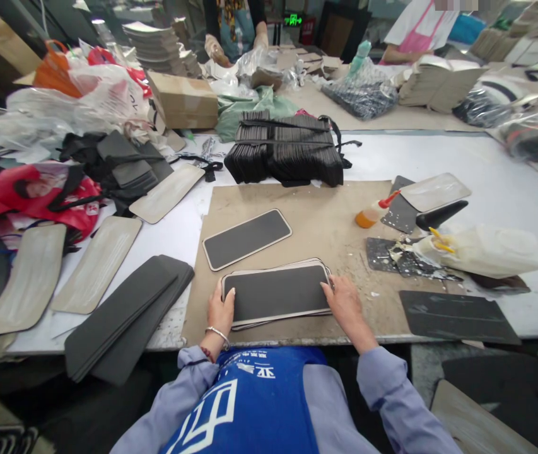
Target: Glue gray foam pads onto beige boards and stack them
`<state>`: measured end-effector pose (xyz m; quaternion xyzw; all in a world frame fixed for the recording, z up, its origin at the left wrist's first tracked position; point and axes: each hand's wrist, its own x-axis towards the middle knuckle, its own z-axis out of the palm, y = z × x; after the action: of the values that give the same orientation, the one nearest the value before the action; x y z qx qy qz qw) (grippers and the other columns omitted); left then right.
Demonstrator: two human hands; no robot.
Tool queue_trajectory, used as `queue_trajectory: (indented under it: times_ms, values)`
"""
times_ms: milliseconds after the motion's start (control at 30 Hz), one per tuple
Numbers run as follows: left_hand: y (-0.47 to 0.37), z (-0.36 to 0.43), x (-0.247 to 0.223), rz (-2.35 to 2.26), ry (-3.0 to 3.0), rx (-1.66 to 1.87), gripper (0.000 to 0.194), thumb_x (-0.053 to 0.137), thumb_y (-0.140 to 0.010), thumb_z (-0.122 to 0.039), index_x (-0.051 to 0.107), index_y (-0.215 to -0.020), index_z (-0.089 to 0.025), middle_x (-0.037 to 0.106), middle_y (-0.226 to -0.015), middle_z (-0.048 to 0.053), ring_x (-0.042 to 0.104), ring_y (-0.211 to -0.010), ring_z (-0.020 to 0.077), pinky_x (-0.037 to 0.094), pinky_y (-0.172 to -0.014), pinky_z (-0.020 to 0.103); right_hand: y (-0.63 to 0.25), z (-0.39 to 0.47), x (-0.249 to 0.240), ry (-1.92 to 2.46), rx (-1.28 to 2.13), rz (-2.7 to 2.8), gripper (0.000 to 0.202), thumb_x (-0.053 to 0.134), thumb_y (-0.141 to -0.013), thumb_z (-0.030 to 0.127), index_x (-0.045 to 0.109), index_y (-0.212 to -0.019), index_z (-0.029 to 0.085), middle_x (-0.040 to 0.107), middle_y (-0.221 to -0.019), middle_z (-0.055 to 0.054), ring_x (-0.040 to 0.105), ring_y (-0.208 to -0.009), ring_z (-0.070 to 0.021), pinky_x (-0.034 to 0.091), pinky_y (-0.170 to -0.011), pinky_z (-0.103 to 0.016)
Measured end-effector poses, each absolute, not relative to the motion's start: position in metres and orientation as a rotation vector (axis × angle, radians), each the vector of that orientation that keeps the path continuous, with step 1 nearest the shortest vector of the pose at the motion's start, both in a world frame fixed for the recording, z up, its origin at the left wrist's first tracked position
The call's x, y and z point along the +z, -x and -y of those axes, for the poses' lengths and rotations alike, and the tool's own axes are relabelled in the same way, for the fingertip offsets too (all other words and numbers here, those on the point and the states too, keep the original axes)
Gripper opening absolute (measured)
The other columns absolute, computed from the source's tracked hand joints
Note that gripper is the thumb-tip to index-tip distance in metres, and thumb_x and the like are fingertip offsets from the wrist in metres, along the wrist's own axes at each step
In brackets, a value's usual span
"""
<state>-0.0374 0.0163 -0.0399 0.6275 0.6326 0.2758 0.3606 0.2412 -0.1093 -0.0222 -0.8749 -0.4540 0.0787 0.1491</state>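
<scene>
I'm seeing both hands busy with one stack of dark, pale-rimmed panels, which is lying on a brown sheet near the front edge of the desk. The left hand is gripping its left end and the right hand its right end, the thumbs resting on top and the other fingers curling around the edges. I'm judging the step in hand to be squaring up the layers — pale rims are peeking out unevenly around the top panel. From here, I'm thinking the next move is calling for matched pressure at both ends, so nothing is slipping sideways. A single panel is lying just beyond, apart from both hands.

Some of this is escaping me. The stack is hiding the fingertips, and I'm not managing to count its layers. Across the desk, the picture's top edge is cutting off a co-worker — and I'm not making out what the white container is holding.
</scene>
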Motion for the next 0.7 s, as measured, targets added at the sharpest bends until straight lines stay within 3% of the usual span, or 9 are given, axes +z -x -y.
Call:
queue_trajectory:
  times_ms: [133,233,333,700]
  values:
    - [0.035,-0.013,-0.038,-1.696,-1.621,0.735,0.044,0.047,-0.079,-0.035,0.05,-0.12,-0.019,0.059,-0.112,0.011,0.051,-0.108,0.0247,0.038,-0.097,0.041,-0.242,0.106,-0.016,2.354,0.364,1.011,0.03,0.047,-0.079,0.039,0.055,-0.094,0.015,0.062,-0.087,-0.011,0.057,-0.083,-0.0221,0.044,-0.077,-0.034]
    - [0.034,-0.013,-0.038,-1.73,-1.596,0.729,0.037,0.046,-0.077,-0.037,0.057,-0.107,-0.018,0.059,-0.101,0.01,0.053,-0.1,0.0245,0.04,-0.093,0.041,-0.246,0.097,-0.011,2.344,0.55,0.892,0.036,0.045,-0.08,0.044,0.054,-0.097,0.013,0.064,-0.084,-0.009,0.06,-0.075,-0.0194,0.046,-0.067,-0.029]
    - [0.033,-0.015,-0.038,-1.741,-1.557,0.735,0.029,0.046,-0.075,-0.036,0.058,-0.094,-0.018,0.059,-0.09,0.007,0.053,-0.091,0.0233,0.042,-0.089,0.04,-0.247,0.087,-0.01,2.41,0.659,0.996,0.032,0.04,-0.082,0.041,0.058,-0.087,0.015,0.064,-0.077,-0.007,0.06,-0.072,-0.0191,0.045,-0.064,-0.028]
    - [0.032,-0.017,-0.034,-1.703,-1.372,0.767,0.015,0.05,-0.072,-0.033,0.057,-0.076,-0.02,0.057,-0.07,0.0,0.054,-0.072,0.0183,0.045,-0.072,0.03,-0.223,0.079,-0.01,2.747,0.413,1.021,0.033,0.033,-0.089,0.039,0.058,-0.088,0.017,0.063,-0.078,-0.013,0.062,-0.073,-0.0231,0.044,-0.063,-0.033]
